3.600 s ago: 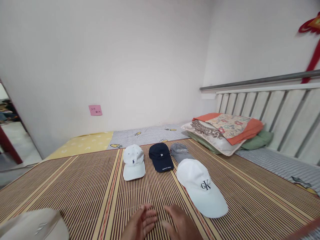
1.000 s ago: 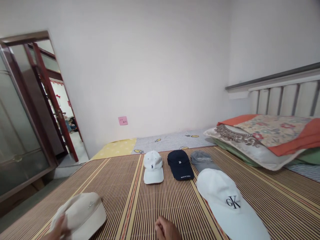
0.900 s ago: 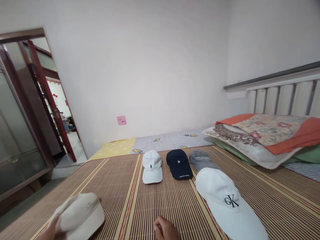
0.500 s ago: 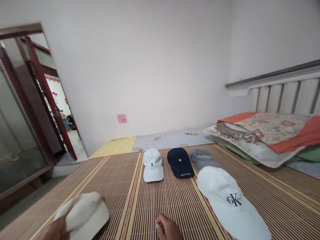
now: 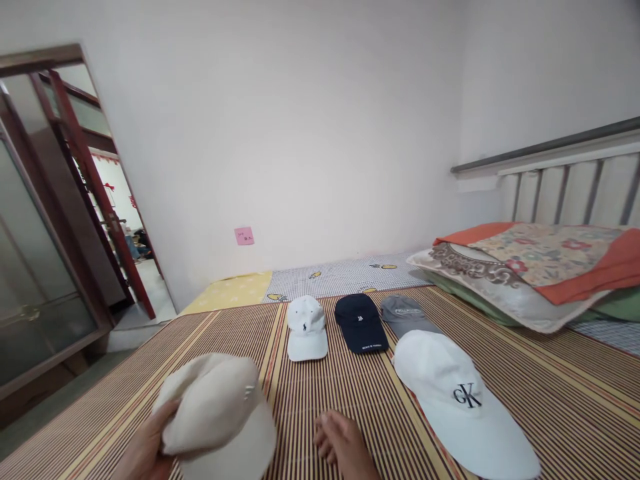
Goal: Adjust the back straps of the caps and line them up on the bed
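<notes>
A beige cap [image 5: 215,407] is gripped at its left edge by my left hand [image 5: 150,447], its brim facing lower right. My right hand [image 5: 345,443] hovers over or rests on the mat at the bottom centre, fingers loosely curled and a little apart, with nothing visible in it. Beyond it lie a small white cap [image 5: 307,327] with a dark logo, a navy cap [image 5: 360,323] and a grey cap [image 5: 406,313], side by side. A large white CK cap [image 5: 463,400] lies to the right, overlapping the view of the grey one.
The striped mat [image 5: 120,387] covers the bed. Pillows [image 5: 480,273] under an orange floral cloth [image 5: 555,250] lie at the back right, by the slatted headboard [image 5: 580,190]. A yellow sheet [image 5: 235,290] runs along the wall. An open doorway [image 5: 145,280] is at the left.
My left hand has moved right and up with the beige cap, which is nearer the middle. My right hand has shifted slightly right and its fingers have loosened.
</notes>
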Available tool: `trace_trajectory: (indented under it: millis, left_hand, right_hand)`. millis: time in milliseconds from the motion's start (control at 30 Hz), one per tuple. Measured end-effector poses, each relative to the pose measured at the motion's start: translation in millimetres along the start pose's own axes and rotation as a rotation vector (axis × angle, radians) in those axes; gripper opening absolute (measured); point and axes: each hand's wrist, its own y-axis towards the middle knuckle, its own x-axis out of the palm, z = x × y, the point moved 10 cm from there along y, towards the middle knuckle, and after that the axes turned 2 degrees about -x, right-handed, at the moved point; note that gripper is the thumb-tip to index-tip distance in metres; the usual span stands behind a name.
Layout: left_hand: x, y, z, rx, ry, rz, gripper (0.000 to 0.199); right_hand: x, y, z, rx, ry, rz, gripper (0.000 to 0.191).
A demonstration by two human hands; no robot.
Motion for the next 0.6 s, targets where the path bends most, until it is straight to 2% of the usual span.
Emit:
trace_trajectory:
  millis: [67, 133, 200, 267, 367, 433, 500, 600]
  left_hand:
    - [45.5, -19.0, -11.3, -0.033, -0.003, -0.143, 0.047]
    - [86.0, -37.6, -31.3, -0.075, -0.007, -0.259, 0.048]
    - [121.1, -54.6, -61.2, -0.141, -0.014, -0.379, 0.046]
    - [145.2, -66.9, -93.6, -0.205, -0.045, -0.456, 0.037]
    - [160.5, -75.5, -142.7, -0.377, -0.107, -0.462, 0.028]
    - [163.0, -76.7, -162.2, -0.472, -0.17, -0.437, 0.02]
    - [162.3, -75.1, -166.2, -0.51, -0.218, -0.414, 0.014]
    - [162.7, -74.7, -144.0, -0.45, -0.234, -0.468, 0.012]
  right_hand:
    - [-7.9, 2.3, -0.7, 0.041, 0.168, 0.015, 0.073]
    - [-11.1, -1.7, -9.1, 0.064, 0.396, -0.034, 0.082]
    - [-12.0, -13.0, -28.4, 0.052, 0.614, -0.141, 0.081]
    - [-21.1, -27.4, -49.4, 0.021, 0.733, -0.19, 0.075]
    - [-47.2, -42.6, -58.5, 0.039, 0.775, -0.072, 0.066]
    - [-64.3, -46.7, -56.4, 0.042, 0.742, 0.045, 0.062]
    - [-74.5, -47.5, -57.9, 0.019, 0.71, 0.116, 0.062]
    - [-78.1, -48.0, -83.8, -0.089, 0.642, 0.101, 0.061]
